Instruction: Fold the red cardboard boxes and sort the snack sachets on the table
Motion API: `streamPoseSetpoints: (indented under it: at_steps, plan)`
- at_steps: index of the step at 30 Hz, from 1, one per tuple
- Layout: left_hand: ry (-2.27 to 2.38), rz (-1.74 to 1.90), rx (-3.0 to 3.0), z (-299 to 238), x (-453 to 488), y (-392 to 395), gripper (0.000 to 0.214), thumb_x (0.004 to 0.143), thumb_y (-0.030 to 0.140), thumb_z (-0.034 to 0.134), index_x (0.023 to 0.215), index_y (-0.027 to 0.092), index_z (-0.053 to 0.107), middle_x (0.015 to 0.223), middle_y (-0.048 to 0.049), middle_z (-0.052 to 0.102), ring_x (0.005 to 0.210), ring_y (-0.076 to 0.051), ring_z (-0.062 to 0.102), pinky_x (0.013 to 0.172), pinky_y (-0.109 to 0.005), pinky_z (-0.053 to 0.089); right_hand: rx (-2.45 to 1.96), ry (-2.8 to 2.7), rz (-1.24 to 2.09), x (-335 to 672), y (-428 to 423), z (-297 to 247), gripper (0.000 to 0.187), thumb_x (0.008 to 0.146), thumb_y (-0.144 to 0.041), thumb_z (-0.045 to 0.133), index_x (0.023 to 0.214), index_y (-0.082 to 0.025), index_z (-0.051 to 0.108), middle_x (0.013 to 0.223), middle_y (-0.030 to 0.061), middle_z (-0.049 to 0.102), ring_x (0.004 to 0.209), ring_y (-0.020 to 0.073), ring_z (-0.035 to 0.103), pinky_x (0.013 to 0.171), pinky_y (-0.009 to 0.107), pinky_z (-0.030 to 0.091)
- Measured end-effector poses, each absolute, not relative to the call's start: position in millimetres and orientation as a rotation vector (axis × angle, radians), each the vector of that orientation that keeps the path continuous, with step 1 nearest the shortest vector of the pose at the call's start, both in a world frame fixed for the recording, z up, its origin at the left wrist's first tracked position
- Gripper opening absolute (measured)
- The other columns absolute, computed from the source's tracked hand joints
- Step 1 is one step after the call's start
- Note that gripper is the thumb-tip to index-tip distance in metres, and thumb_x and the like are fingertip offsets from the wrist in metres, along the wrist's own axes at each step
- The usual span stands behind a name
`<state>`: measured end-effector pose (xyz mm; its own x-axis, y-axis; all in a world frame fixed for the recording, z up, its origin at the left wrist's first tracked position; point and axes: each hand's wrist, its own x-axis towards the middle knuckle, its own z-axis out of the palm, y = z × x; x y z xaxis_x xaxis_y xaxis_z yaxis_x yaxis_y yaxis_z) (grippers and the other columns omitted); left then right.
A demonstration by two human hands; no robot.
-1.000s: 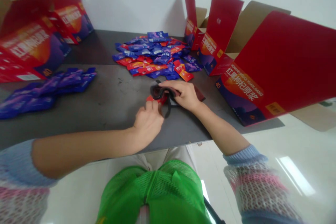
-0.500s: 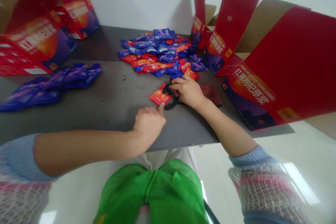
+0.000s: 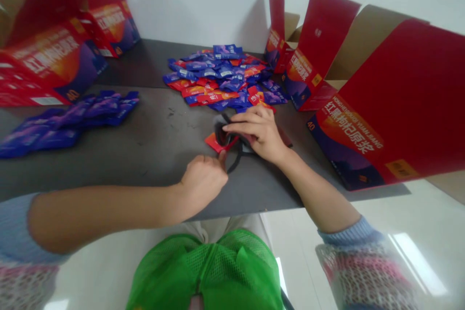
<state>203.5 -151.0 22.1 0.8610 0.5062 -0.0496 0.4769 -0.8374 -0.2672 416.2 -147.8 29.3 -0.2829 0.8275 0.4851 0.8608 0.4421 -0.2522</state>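
Note:
My right hand (image 3: 260,134) grips a dark red and black piece (image 3: 220,131) that looks like a soft pouch; its rolled end curls into a dark round opening. A black strap or cord (image 3: 237,159) loops down from it towards the table's front. Partly beneath the piece lies a red sachet (image 3: 215,142) with orange on it. My left hand (image 3: 205,174) is closed, with one fingertip at the sachet's near edge. Just beyond my hands rises a heap of blue and red sachets (image 3: 221,77).
Blue sachets (image 3: 69,123) lie in overlapping rows on the grey table (image 3: 156,155) at left. Red cartons with raised flaps stand behind them, such as the left carton (image 3: 54,65). Several more line the right side, the nearest being a large carton (image 3: 392,111).
My right hand has drawn the dark red piece slightly left over the red sachet, and its end now curls up. Its black loop hangs lower. My left fingertip stays at the sachet.

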Motion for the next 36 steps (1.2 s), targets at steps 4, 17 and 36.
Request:
streamPoseSetpoints:
  at_steps: [4, 17, 36]
  plan:
    - [-0.700, 0.179, -2.847, 24, 208, -145, 0.033, 0.086, -0.001, 0.047, 0.106, 0.001, 0.072, 0.082, -0.0206, 0.073, 0.073, -0.028, 0.072, 0.059, -0.034, 0.046, -1.252, -2.397, 0.119, 393, -143, 23, 0.031, 0.100, -0.030, 0.048, 0.120, -0.035, 0.072, 0.133, -0.0001, 0.066, 0.116, 0.0226, 0.049, 0.094, 0.042, 0.034]
    - [-0.750, 0.042, -2.729, 20, 214, -154, 0.034, 0.086, -0.003, 0.050, 0.111, 0.000, 0.073, 0.066, -0.0167, 0.069, 0.058, -0.023, 0.068, 0.049, -0.029, 0.037, -1.887, -2.234, -0.147, 421, -120, 20, 0.033, 0.096, -0.024, 0.053, 0.118, -0.039, 0.072, 0.135, -0.0024, 0.065, 0.109, 0.0261, 0.051, 0.081, 0.041, 0.040]
    - [-0.723, 0.116, -2.823, 19, 218, -151, 0.022, 0.084, 0.000, 0.053, 0.089, 0.003, 0.074, 0.078, -0.0211, 0.072, 0.071, -0.028, 0.071, 0.056, -0.034, 0.047, -1.352, -2.497, 0.069, 396, -147, 23, 0.032, 0.096, -0.022, 0.055, 0.119, -0.034, 0.073, 0.131, 0.0048, 0.065, 0.117, 0.0247, 0.050, 0.093, 0.043, 0.041]
